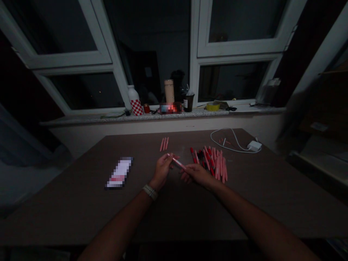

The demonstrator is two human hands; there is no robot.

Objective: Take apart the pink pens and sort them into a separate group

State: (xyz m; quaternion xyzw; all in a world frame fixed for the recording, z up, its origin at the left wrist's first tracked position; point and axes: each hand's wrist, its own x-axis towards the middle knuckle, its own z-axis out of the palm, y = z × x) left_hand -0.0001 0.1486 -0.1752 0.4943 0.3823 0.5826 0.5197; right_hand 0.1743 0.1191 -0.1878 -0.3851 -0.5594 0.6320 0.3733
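Pink pen is held across the space between both hands, above the dark brown counter, and is slanted from upper left to lower right. Its upper part is gripped by the curled fingers of the left hand, which is mostly closed, while its lower end is taken by the right hand, with the fingers bent closely around the barrel. Pale wristband is worn on the left wrist.

At 2 o'clock from the hands, just beside the right hand, a heap of pens with pink, red and black barrels is laid out; any printing on them is too small to be read. Three pink pens are placed side by side at 12 o'clock. Further out at 2 o'clock, a white power adapter is connected to a looped white cable. At 9 o'clock, a pixelated rectangular object is lying flat, its markings obscured.

Along the windowsill at 12 o'clock stand a white bottle with a red-and-white checked pattern, a tan tumbler, a dark cup and a yellow tape roll. No writing on them can be read.
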